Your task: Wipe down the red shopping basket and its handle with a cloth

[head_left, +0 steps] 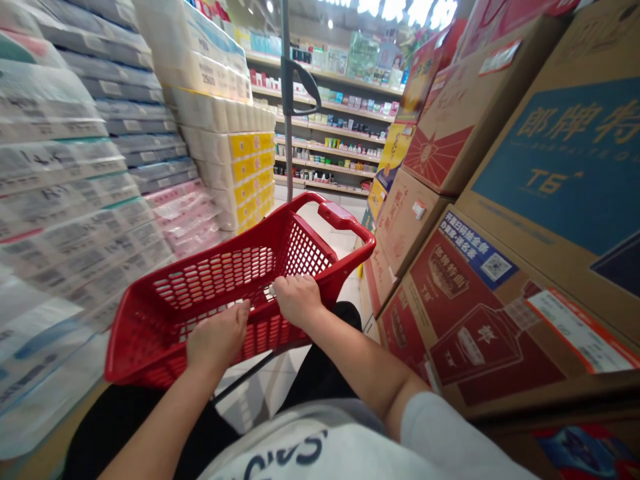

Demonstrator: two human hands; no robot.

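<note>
A red plastic shopping basket [235, 293] with a perforated mesh body sits in front of me, tilted, with a raised red handle piece [337, 215] at its far end. My left hand [217, 337] lies over the near part of the basket, with its fingers on the rim. My right hand [299, 300] grips the basket's right rim. Nothing shows inside the basket through the mesh. A thin metal pole with a dark loop handle [295, 87] rises beyond it.
Plastic-wrapped packs of toilet paper [230, 153] stand in tall stacks along the left. Printed cardboard cartons [500, 267] rise on the right. Store shelves of small packaged goods [325, 127] stand ahead, beyond a narrow tiled aisle floor [337, 240].
</note>
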